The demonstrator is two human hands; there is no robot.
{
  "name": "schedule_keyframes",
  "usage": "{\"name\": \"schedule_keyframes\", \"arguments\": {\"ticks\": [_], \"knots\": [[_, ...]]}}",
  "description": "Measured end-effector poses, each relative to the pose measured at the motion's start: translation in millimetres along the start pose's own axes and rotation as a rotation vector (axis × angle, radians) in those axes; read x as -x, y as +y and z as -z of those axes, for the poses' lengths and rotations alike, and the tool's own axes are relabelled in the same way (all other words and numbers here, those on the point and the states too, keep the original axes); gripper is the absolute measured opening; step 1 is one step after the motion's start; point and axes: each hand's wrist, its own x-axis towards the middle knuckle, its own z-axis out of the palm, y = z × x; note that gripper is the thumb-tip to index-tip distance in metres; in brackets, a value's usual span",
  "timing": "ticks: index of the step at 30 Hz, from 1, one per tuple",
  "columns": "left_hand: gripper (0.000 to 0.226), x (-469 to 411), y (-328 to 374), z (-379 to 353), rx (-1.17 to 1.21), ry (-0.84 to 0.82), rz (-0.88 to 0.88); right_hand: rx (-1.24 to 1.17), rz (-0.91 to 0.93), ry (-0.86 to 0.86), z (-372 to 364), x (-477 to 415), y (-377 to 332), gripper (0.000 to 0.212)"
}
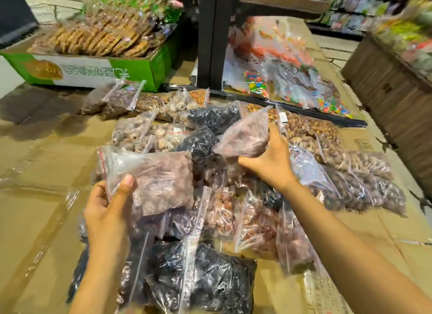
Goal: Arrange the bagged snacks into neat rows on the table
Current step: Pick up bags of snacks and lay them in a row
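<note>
A pile of clear zip bags of snacks (219, 211) covers the middle of the cardboard-covered table (42, 173): brown nuts, pale chunks, black dried fruit. My left hand (107, 206) grips a bag of reddish-brown snacks (159, 175) by its lower left corner, lifted over the pile. My right hand (271, 161) holds a second, smaller bag of the same reddish-brown snacks (245, 136), tilted up to the right above the black bags. More bags of brown nuts (364, 180) lie overlapped at the right.
A green and white box of bagged biscuits (93, 63) stands at the back left. A black shelf post (214, 38) rises behind the pile, with bags of coloured candy (280, 80) beside it. A wooden display (392, 84) stands at the right.
</note>
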Motion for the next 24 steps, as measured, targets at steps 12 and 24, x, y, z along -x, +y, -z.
{"name": "schedule_keyframes", "arguments": {"ticks": [12, 24], "knots": [[0.042, -14.8, 1.2, 6.9, -0.018, -0.186, 0.031, -0.317, -0.302, 0.771, 81.6, 143.3, 20.4, 0.055], [0.04, 122.8, 6.4, -128.0, 0.101, -0.387, 0.136, -0.069, -0.344, 0.763, 218.9, 202.2, 133.1, 0.047]]}}
